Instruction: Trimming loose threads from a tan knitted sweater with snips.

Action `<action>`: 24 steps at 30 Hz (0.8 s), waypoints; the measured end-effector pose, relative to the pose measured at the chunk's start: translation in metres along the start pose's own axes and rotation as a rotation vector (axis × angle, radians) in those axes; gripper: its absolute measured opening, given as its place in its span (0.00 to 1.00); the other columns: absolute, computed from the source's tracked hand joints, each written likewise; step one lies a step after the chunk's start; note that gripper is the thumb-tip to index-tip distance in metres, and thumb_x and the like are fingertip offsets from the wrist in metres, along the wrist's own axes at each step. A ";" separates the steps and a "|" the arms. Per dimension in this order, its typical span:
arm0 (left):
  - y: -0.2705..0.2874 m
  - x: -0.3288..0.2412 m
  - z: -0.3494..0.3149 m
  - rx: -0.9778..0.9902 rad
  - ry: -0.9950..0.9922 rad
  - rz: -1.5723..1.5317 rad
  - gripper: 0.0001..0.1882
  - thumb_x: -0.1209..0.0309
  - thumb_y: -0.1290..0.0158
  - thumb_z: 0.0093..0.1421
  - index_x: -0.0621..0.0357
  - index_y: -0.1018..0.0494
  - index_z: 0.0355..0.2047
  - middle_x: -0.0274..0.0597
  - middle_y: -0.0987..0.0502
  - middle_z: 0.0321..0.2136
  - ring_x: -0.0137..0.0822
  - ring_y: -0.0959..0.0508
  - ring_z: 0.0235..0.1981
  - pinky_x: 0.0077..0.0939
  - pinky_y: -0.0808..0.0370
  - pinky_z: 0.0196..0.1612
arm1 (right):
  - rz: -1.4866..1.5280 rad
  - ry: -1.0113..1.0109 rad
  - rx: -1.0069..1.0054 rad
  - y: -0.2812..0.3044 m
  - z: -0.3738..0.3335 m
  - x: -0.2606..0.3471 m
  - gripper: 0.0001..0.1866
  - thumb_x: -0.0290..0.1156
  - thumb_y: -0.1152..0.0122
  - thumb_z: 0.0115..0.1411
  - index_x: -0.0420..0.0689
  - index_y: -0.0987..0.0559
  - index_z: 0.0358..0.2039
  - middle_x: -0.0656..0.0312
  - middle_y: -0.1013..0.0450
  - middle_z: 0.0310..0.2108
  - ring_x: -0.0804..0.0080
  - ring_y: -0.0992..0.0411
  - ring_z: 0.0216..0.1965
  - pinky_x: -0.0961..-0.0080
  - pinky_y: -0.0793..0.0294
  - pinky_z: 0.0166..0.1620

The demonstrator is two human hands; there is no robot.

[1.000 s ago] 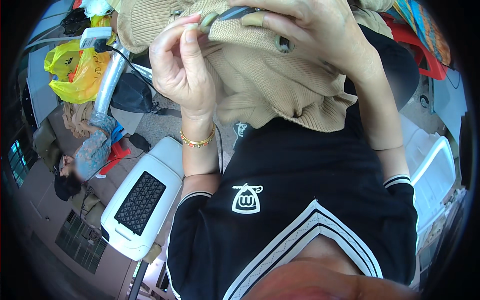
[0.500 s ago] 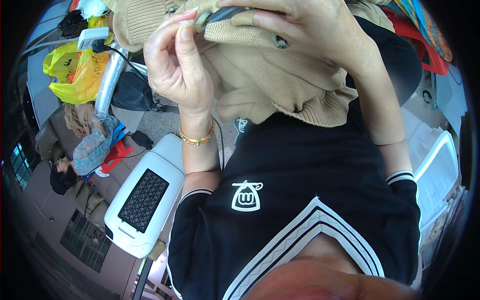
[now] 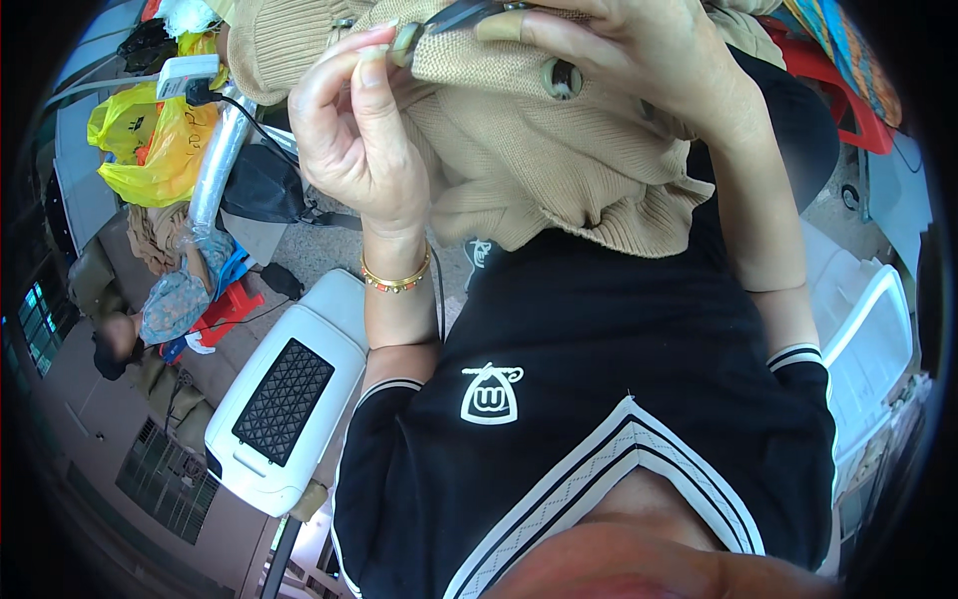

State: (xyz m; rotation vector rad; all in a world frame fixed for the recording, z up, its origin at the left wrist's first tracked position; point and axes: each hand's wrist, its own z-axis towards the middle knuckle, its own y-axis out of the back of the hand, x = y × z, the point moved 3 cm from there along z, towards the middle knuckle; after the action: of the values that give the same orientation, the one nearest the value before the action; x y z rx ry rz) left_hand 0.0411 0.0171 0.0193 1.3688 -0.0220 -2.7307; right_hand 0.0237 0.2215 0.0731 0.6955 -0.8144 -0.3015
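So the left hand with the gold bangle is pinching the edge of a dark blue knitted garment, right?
Not quite: the head view shows the knitted garment is beige, not dark blue. The left hand, wearing the gold bangle, does pinch its edge.

Tan ribbed knit garment (image 3: pixel 559 170), one brownish button (image 3: pixel 561 78). Gold bangle with red beads (image 3: pixel 396 281). Black shirt (image 3: pixel 619 399), white stripe trim, white emblem. Yellow plastic bags (image 3: pixel 150 150). White appliance (image 3: pixel 284 404), black diamond-grid panel. Red stool (image 3: pixel 843 85). Dark metal tool (image 3: pixel 464 14).
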 end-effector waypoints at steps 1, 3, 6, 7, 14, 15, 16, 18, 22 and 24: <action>0.000 0.000 0.000 0.006 0.005 -0.006 0.05 0.79 0.50 0.69 0.67 0.30 0.44 0.52 0.20 0.44 0.28 0.20 0.39 0.19 0.20 0.42 | -0.002 0.004 0.002 0.000 0.000 0.000 0.19 0.31 0.33 0.57 0.50 0.17 0.50 0.61 0.35 0.26 0.65 0.33 0.27 0.70 0.33 0.31; 0.000 0.002 -0.002 0.004 -0.003 0.003 0.05 0.79 0.50 0.69 0.68 0.30 0.44 0.53 0.20 0.44 0.28 0.20 0.40 0.20 0.20 0.43 | -0.003 0.023 -0.030 0.001 0.000 0.001 0.19 0.30 0.32 0.55 0.49 0.16 0.49 0.61 0.35 0.26 0.65 0.32 0.28 0.70 0.33 0.31; 0.000 0.003 -0.003 0.001 -0.007 0.013 0.05 0.80 0.50 0.69 0.68 0.30 0.44 0.53 0.21 0.44 0.30 0.20 0.41 0.21 0.21 0.45 | -0.034 0.028 -0.036 0.000 0.000 0.000 0.20 0.30 0.31 0.53 0.49 0.16 0.49 0.61 0.35 0.26 0.64 0.32 0.28 0.70 0.33 0.31; 0.000 0.003 -0.003 0.001 -0.005 0.012 0.05 0.80 0.50 0.69 0.68 0.30 0.44 0.53 0.21 0.44 0.30 0.20 0.41 0.22 0.21 0.46 | -0.035 0.032 -0.033 -0.007 0.000 -0.005 0.20 0.30 0.31 0.53 0.49 0.16 0.49 0.61 0.35 0.26 0.64 0.32 0.28 0.70 0.33 0.31; 0.002 0.002 -0.005 -0.010 -0.001 0.005 0.05 0.81 0.50 0.69 0.68 0.30 0.44 0.54 0.21 0.44 0.31 0.20 0.41 0.22 0.21 0.46 | -0.077 0.060 -0.037 0.002 0.003 0.000 0.21 0.30 0.30 0.52 0.49 0.17 0.49 0.62 0.33 0.27 0.64 0.30 0.30 0.70 0.31 0.32; 0.002 0.002 -0.005 -0.009 0.010 -0.018 0.05 0.81 0.50 0.69 0.68 0.30 0.44 0.53 0.21 0.44 0.31 0.20 0.41 0.22 0.21 0.46 | -0.084 0.055 -0.027 0.002 0.003 -0.001 0.22 0.30 0.30 0.52 0.49 0.17 0.50 0.63 0.33 0.28 0.64 0.30 0.30 0.70 0.31 0.32; 0.001 0.002 -0.005 -0.009 0.022 -0.040 0.05 0.80 0.50 0.69 0.68 0.29 0.45 0.53 0.21 0.44 0.30 0.20 0.41 0.22 0.21 0.46 | -0.084 0.058 -0.024 0.003 0.003 0.002 0.22 0.30 0.30 0.52 0.49 0.17 0.50 0.63 0.33 0.28 0.64 0.30 0.30 0.70 0.31 0.32; 0.002 0.004 -0.005 -0.005 0.020 0.000 0.06 0.80 0.50 0.69 0.67 0.29 0.45 0.52 0.21 0.44 0.30 0.20 0.41 0.21 0.21 0.45 | 0.000 0.009 -0.009 0.003 0.005 0.009 0.22 0.31 0.29 0.52 0.49 0.17 0.50 0.62 0.33 0.27 0.64 0.30 0.30 0.70 0.30 0.33; -0.002 0.005 0.000 0.004 -0.024 0.037 0.05 0.79 0.50 0.69 0.67 0.28 0.44 0.50 0.20 0.43 0.28 0.21 0.40 0.19 0.22 0.42 | 0.014 0.232 -0.246 -0.017 0.006 0.000 0.22 0.32 0.30 0.53 0.50 0.17 0.50 0.61 0.33 0.27 0.63 0.30 0.30 0.69 0.29 0.33; 0.000 0.006 0.004 0.039 -0.063 0.118 0.05 0.78 0.50 0.70 0.67 0.29 0.44 0.52 0.20 0.43 0.28 0.21 0.39 0.18 0.22 0.42 | 0.063 0.257 -0.245 -0.020 0.008 -0.003 0.21 0.33 0.31 0.54 0.50 0.17 0.51 0.61 0.34 0.27 0.63 0.30 0.30 0.69 0.29 0.34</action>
State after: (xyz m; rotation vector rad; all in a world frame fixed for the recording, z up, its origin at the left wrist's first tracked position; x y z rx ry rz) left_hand 0.0344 0.0169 0.0167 1.2471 -0.1557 -2.6878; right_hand 0.0155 0.2046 0.0618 0.4658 -0.5417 -0.2440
